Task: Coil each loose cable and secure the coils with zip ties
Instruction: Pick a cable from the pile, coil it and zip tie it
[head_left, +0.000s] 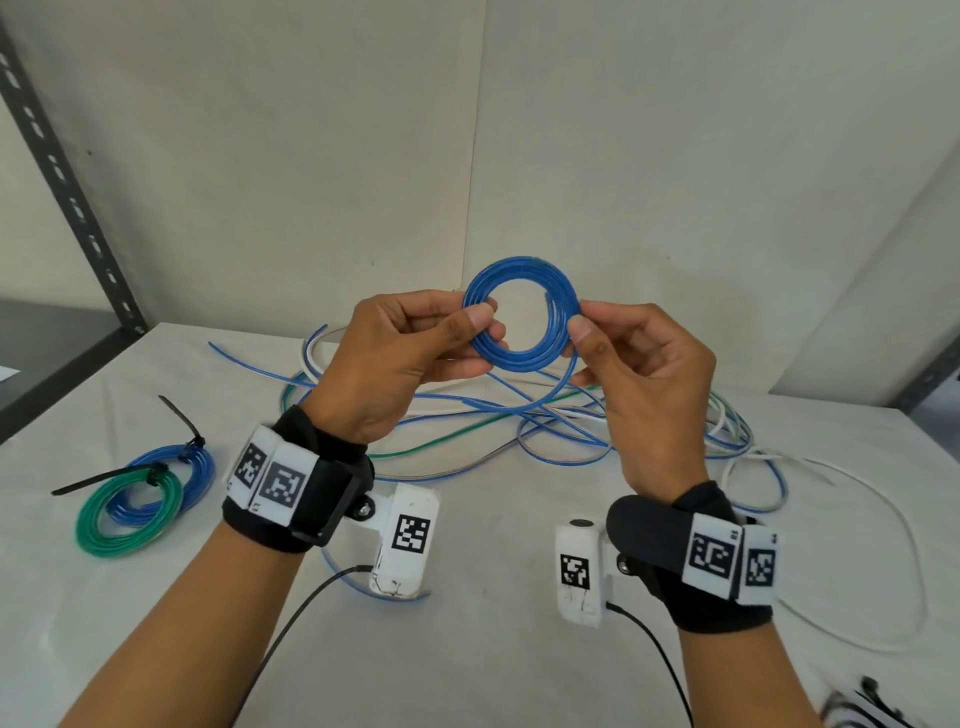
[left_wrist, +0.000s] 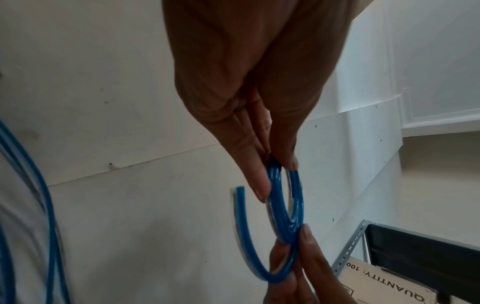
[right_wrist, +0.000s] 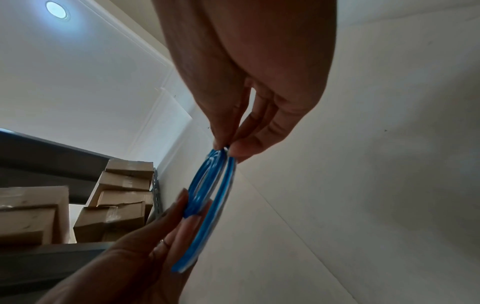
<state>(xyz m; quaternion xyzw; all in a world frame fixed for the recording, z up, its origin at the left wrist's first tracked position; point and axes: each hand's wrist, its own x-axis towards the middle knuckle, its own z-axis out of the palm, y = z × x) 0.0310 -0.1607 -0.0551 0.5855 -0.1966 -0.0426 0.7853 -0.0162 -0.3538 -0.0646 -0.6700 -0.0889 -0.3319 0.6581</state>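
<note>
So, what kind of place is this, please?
Probably a storeroom or small workshop. Slotted metal shelving holds stacked cardboard boxes, one box label reads "QUANTITY", and the cloth-covered table stands against bare panel walls.

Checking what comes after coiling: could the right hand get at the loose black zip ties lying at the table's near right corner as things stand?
Probably not yet. The right hand pinches the blue cable coil, as does the left hand. The loose black zip ties lie uncovered on the table, so once it lets go the way looks free.
</note>
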